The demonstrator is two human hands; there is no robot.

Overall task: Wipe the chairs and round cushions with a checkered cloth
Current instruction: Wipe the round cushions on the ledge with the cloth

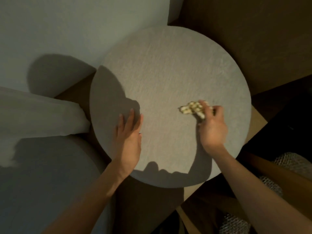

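Evidently mid-wipe. Presses the left hand (129,137) flat on the round cushion (168,68), fingers (131,116) straight, likely to steady it. Grips the bunched checkered cloth (191,109) with the right hand (211,129), fingers curled round it, flush against the cushion's top, right of centre, for scrubbing.

The round cushion (168,68) is plain greyish beige with a fine woven grain. The checkered cloth (192,108) on its right part shows cream and olive-yellow checks. The wall (67,22) at the far left is pale grey-green, the panel (253,39) at the far right brown. The seat (50,174) at the near left is plain grey; the fabric (293,162) at the near right is speckled black and white.
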